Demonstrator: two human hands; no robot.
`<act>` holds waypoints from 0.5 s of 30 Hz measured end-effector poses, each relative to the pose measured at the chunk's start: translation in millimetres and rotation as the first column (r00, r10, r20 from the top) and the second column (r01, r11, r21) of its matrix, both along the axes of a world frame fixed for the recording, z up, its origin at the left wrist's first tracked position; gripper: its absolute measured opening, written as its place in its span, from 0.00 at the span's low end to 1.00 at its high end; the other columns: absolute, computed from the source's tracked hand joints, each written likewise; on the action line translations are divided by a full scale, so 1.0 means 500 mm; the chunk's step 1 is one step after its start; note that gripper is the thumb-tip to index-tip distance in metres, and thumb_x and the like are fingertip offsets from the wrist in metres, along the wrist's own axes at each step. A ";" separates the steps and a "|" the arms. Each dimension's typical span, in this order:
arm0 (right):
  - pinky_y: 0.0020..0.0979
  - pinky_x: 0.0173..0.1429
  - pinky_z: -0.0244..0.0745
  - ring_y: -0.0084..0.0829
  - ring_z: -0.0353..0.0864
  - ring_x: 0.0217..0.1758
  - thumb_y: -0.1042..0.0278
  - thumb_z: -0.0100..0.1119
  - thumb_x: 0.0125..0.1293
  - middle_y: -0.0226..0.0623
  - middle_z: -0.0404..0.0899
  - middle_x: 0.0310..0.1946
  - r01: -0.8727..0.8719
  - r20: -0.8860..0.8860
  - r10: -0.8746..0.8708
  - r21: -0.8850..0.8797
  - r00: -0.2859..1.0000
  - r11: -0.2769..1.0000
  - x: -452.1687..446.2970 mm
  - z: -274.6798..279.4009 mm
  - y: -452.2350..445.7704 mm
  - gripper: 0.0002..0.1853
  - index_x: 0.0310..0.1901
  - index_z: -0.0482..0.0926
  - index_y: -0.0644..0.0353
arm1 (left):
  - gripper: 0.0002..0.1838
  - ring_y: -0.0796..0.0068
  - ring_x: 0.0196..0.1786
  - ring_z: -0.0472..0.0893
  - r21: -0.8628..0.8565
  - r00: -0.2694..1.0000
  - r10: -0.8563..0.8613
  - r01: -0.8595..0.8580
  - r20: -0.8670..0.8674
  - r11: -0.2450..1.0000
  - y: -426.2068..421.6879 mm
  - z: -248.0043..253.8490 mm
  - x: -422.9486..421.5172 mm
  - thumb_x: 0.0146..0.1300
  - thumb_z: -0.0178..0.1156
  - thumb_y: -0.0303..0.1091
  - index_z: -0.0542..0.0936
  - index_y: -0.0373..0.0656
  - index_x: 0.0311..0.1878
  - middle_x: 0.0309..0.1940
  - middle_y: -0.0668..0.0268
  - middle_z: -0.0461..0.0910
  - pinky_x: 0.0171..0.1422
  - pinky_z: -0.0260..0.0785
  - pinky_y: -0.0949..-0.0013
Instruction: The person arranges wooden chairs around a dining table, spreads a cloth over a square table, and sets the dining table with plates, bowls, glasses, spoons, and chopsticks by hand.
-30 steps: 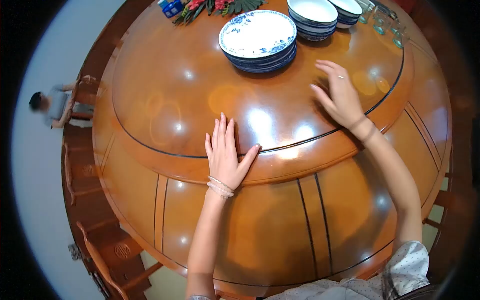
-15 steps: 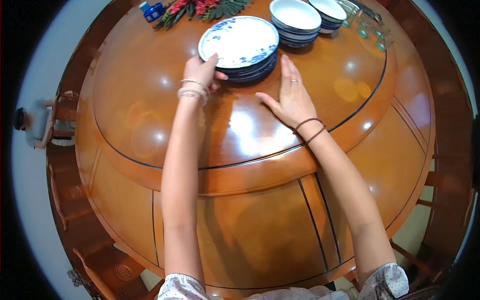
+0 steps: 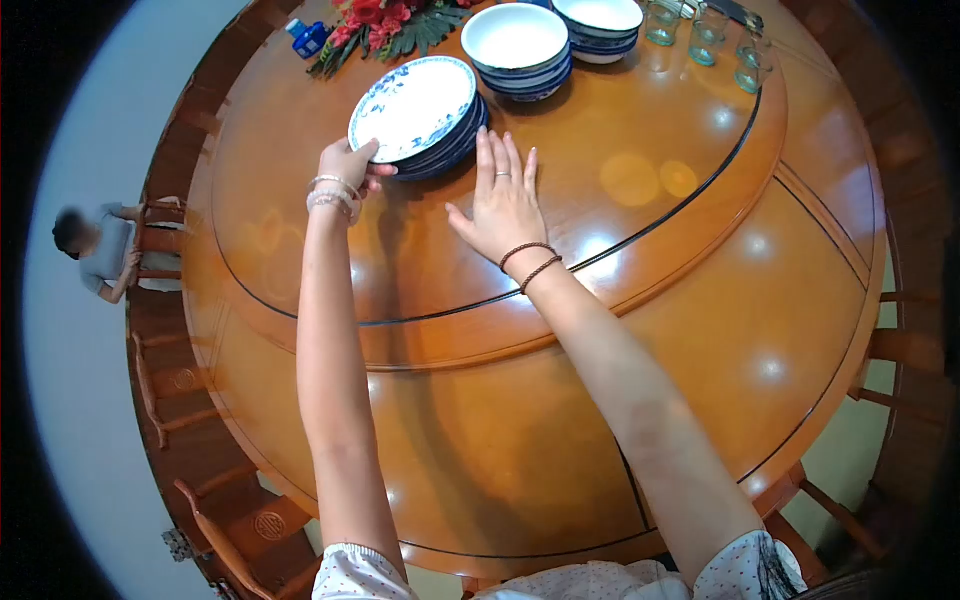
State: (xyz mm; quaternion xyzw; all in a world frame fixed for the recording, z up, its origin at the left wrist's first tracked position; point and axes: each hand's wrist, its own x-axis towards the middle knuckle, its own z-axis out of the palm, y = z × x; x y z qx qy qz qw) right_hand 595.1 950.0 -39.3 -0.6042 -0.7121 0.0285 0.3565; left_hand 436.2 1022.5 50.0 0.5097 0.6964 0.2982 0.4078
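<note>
Toward the far left of the raised round wooden top (image 3: 640,125), the stack of plates (image 3: 418,115) stands gripped at its near left edge by my left hand (image 3: 350,163): thumb over the topmost rim, fingers curled around the side. My right hand (image 3: 505,205) is released, its fingers extended and slightly spread beside the stack's near right side; I cannot tell whether its fingertips touch the plates or its palm meets the wood. The plates are glazed, white inside with blue floral decoration, their outer sides dark blue; the uppermost sits skewed to the left over those beneath. To their right I observe a taller bowl stack (image 3: 515,50) and a second bowl stack (image 3: 600,25), deep and round, white within, then clear, green-tinted glasses (image 3: 703,42). Red flowers (image 3: 380,20) with dark, pointed leaves lie beyond the plates, near a glossy blue object (image 3: 310,40) that I cannot identify. Polished and orange-brown, the wooden table (image 3: 480,450) reflects the lights in bright spots and carries dark inlaid lines. Partly hidden are the left fingertips, behind the stack's edge; cut off by the upper border are the second bowl stack and the flowers. A blurred person (image 3: 110,250) appears at far left.
</note>
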 end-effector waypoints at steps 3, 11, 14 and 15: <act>0.45 0.66 0.33 0.44 0.43 0.65 0.58 0.55 0.48 0.51 0.49 0.59 -0.029 -0.091 0.026 -0.032 0.996 0.999 -0.009 0.002 -0.011 0.46 0.61 0.37 0.68 | 0.13 0.86 0.10 0.65 0.049 0.998 -0.013 0.010 0.056 0.999 -0.009 0.002 -0.011 0.56 0.53 0.37 0.70 0.37 0.39 0.20 0.62 0.77 0.09 0.47 0.82; 0.42 0.65 0.42 0.47 0.53 0.60 0.68 0.52 0.50 0.54 0.56 0.55 -0.003 -0.467 0.011 0.018 0.884 1.000 -0.005 0.001 -0.029 0.40 0.60 0.39 0.68 | 0.13 0.82 0.13 0.70 0.273 0.944 0.029 -0.124 0.329 0.954 -0.051 -0.016 0.018 0.58 0.47 0.28 0.66 0.31 0.44 0.19 0.57 0.75 0.11 0.54 0.83; 0.37 0.61 0.51 0.47 0.56 0.58 0.71 0.45 0.57 0.58 0.57 0.53 -0.098 -0.839 0.158 0.126 0.521 0.987 0.030 0.005 -0.060 0.31 0.59 0.43 0.70 | 0.13 0.83 0.12 0.68 0.457 0.933 0.005 -0.182 0.361 0.871 -0.111 -0.016 0.036 0.59 0.47 0.28 0.65 0.32 0.45 0.22 0.58 0.75 0.11 0.53 0.82; 0.35 0.59 0.55 0.43 0.62 0.55 0.70 0.43 0.60 0.56 0.60 0.52 -0.147 -0.938 0.204 0.168 0.282 0.975 0.028 -0.007 -0.101 0.29 0.59 0.45 0.69 | 0.13 0.83 0.11 0.66 0.487 0.924 -0.023 -0.180 0.382 0.855 -0.173 -0.015 0.032 0.59 0.47 0.29 0.65 0.33 0.46 0.22 0.60 0.74 0.11 0.52 0.82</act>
